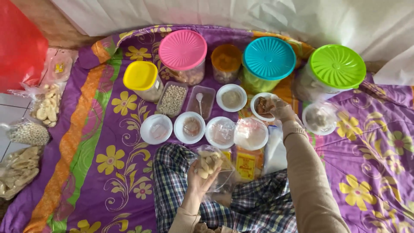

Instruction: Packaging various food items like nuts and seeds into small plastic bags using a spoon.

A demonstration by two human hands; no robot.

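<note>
Head view: left hand (pixel 199 179) holds snack bag (pixel 210 164); right hand (pixel 282 110) reaches bowl (pixel 264 105).

A purple cloth (pixel 108 142) with yellow flowers and an orange and green stripe is covering the floor and carrying everything. Sitting along its far edge are a yellow-lidded jar (pixel 141 78), a pink-lidded jar (pixel 183 52), an orange-lidded jar (pixel 226 61), a teal-lidded jar (pixel 268 60) and a green-lidded jar (pixel 334 71). Nearer, two clear rectangular tubs (pixel 172 99) and several white bowls (pixel 157 128) are lying in rows. Clear bags of pale snacks (pixel 19 168) are resting at the left edge, partly on white tiles (pixel 8 108).
</note>
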